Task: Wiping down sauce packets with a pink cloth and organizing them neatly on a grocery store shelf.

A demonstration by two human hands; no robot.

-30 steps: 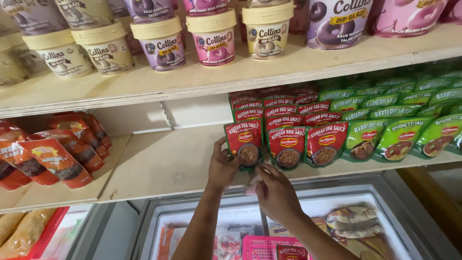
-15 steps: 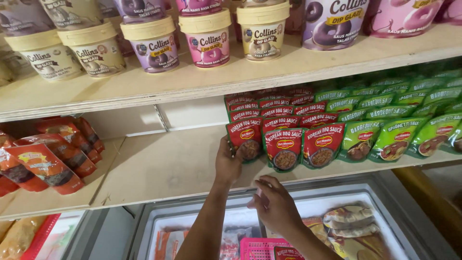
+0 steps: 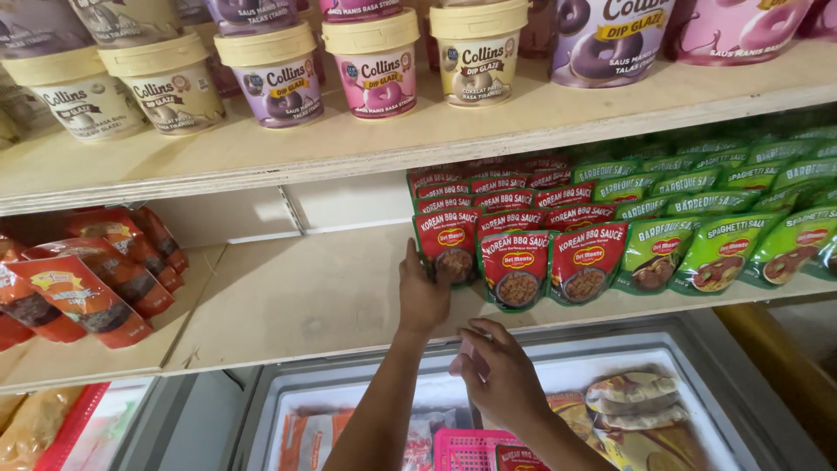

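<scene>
Reaching up from below, left hand (image 3: 422, 296) sits at the front edge of the lower shelf (image 3: 296, 301), fingers extended upward and pressed flat against the left side of the front red sauce pouch (image 3: 446, 246). Looks like contact along the pouch's left edge, not a wrapped grip; thumb side is hidden, so can't tell if it's pinching.

Pouch stands upright at the left end of the front row, just beside two more red pouches (image 3: 551, 262) to its right. More red pouches stacked in rows behind. Green pouches (image 3: 724, 249) continue the row toward the shelf's right end.

Right hand (image 3: 501, 375) is lower, below the shelf's front edge, over the freezer lid (image 3: 558, 349). Fingers curled inward, loosely closed; something small and pale shows at the fingertips, too blurred to identify. It touches nothing on the shelf.

Left part of the lower shelf is bare wood up to the orange-red packets (image 3: 83, 292) leaning at the far left end.

Upper shelf (image 3: 366, 144): row of tubs with cream lids (image 3: 375, 57), one purple-labelled, one pink, the others cream, plus larger purple and pink tubs at the right end.

Through the freezer glass: wrapped packs and a pink basket (image 3: 466, 449), near the bottom edge.
</scene>
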